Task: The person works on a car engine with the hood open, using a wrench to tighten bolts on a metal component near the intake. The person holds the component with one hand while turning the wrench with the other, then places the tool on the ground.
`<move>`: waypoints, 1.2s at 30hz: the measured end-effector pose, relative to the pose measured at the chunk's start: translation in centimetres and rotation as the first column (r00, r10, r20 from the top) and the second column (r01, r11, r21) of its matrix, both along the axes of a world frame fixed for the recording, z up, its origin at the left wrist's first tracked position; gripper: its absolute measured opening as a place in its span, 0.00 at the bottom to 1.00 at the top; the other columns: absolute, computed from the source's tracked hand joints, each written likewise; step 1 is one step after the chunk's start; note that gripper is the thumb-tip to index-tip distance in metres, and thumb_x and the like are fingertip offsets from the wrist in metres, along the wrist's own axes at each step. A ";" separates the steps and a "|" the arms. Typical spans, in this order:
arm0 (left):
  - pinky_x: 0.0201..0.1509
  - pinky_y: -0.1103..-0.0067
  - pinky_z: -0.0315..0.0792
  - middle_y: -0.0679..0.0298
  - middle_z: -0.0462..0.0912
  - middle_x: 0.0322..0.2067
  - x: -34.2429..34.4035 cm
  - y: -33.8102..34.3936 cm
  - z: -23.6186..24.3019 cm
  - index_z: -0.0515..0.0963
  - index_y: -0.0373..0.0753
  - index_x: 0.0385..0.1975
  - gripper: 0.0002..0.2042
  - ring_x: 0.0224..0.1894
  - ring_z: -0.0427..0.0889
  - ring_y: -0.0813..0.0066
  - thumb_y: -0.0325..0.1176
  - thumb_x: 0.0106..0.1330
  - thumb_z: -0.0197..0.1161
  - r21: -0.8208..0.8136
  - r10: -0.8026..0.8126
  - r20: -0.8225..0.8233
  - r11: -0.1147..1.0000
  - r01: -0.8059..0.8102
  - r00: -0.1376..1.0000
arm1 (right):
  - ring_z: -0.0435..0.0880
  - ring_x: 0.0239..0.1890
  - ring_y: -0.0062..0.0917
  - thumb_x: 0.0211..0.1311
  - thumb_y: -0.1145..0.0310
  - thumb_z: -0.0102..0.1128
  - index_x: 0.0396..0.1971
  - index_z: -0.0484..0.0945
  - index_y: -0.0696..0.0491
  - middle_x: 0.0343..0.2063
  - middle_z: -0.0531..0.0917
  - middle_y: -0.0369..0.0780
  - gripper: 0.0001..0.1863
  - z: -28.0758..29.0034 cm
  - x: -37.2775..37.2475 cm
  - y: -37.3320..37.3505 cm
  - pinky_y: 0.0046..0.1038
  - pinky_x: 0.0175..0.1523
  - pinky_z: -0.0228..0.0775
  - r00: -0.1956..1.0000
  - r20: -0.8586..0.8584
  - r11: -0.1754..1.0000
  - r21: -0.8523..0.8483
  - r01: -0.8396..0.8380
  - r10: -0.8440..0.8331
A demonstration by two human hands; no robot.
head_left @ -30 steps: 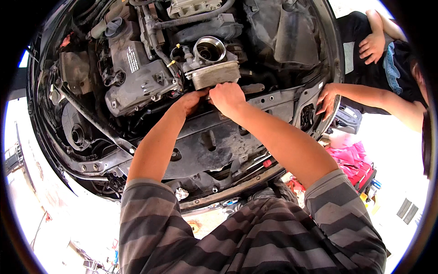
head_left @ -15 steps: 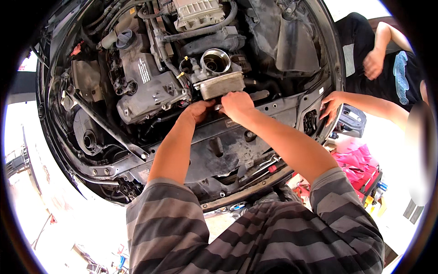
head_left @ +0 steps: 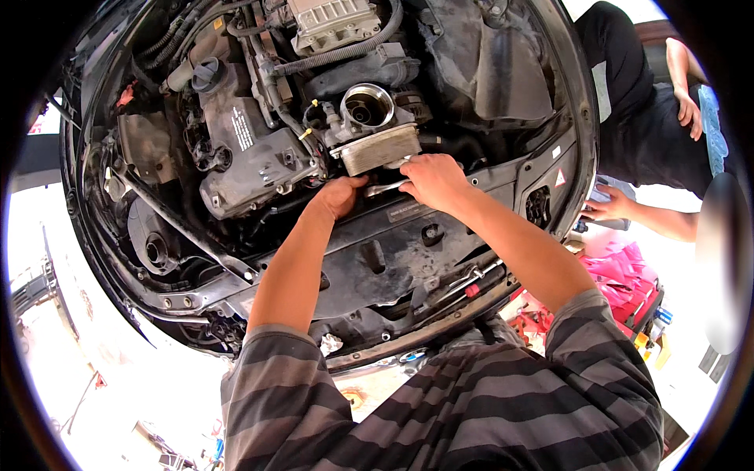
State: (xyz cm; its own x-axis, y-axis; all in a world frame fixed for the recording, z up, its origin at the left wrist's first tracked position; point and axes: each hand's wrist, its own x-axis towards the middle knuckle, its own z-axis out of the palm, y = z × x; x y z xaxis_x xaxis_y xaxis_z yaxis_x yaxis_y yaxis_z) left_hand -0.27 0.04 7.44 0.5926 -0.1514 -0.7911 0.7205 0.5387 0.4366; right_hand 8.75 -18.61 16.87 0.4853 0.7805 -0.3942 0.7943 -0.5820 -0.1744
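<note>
My right hand (head_left: 437, 182) is closed round a shiny metal wrench (head_left: 383, 189), whose bare end points left toward my other hand. The wrench lies just below a finned metal oil cooler (head_left: 382, 151) with a round, open-topped housing (head_left: 367, 106) above it. My left hand (head_left: 342, 196) is curled at the lower left of the cooler, beside the black engine cover (head_left: 255, 157). Its fingertips reach into the dark gap there, and whatever they hold is hidden.
The black front panel (head_left: 408, 250) of the engine bay crosses beneath my forearms. Long-handled tools (head_left: 470, 289) lie along its front edge. At right, a co-worker's hand (head_left: 611, 206) is beside the car, near pink plastic (head_left: 613, 275) on a red box.
My right hand has shifted right, away from my left hand, and more of the wrench shows between them. The co-worker's hand has left the car's edge. My view has shifted slightly.
</note>
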 end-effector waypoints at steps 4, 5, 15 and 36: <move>0.60 0.78 0.62 0.60 0.78 0.46 -0.4 -0.3 -0.3 0.72 0.32 0.52 0.14 0.51 0.74 0.71 0.27 0.68 0.54 -0.040 0.101 0.037 0.994 -0.100 0.994 | 0.83 0.38 0.37 0.50 0.48 0.66 0.33 0.81 0.55 0.32 0.83 0.44 0.23 3.3 0.1 0.4 0.35 0.41 0.76 0.994 0.059 0.985 -0.140 0.100 -0.093; 0.61 0.77 0.62 0.60 0.78 0.47 -0.7 -0.2 -0.8 0.72 0.32 0.52 0.14 0.51 0.74 0.70 0.27 0.68 0.54 -0.078 0.135 0.071 0.989 -0.129 0.988 | 0.83 0.40 0.37 0.47 0.44 0.67 0.33 0.81 0.55 0.33 0.83 0.44 0.27 3.6 0.5 0.2 0.35 0.42 0.76 0.987 0.020 0.974 -0.156 0.162 -0.161; 0.59 0.71 0.64 0.60 0.73 0.55 0.1 -0.9 -2.0 0.64 0.34 0.60 0.18 0.57 0.73 0.66 0.24 0.71 0.46 -0.225 0.321 0.079 0.928 -0.297 0.944 | 0.79 0.22 0.32 0.48 0.55 0.70 0.26 0.81 0.56 0.18 0.80 0.43 0.18 1.3 -0.6 -1.7 0.32 0.30 0.69 0.554 -0.496 0.410 0.376 0.831 -0.668; 0.37 0.79 0.75 0.62 0.78 0.44 0.2 -1.0 -2.6 0.67 0.37 0.56 0.15 0.35 0.78 0.76 0.27 0.72 0.44 -0.097 0.387 -0.102 0.913 -0.397 0.916 | 0.81 0.21 0.22 0.53 0.60 0.69 0.30 0.77 0.60 0.23 0.78 0.40 0.17 0.0 -0.3 -0.6 0.24 0.24 0.74 0.456 -0.636 0.245 0.395 0.886 -0.623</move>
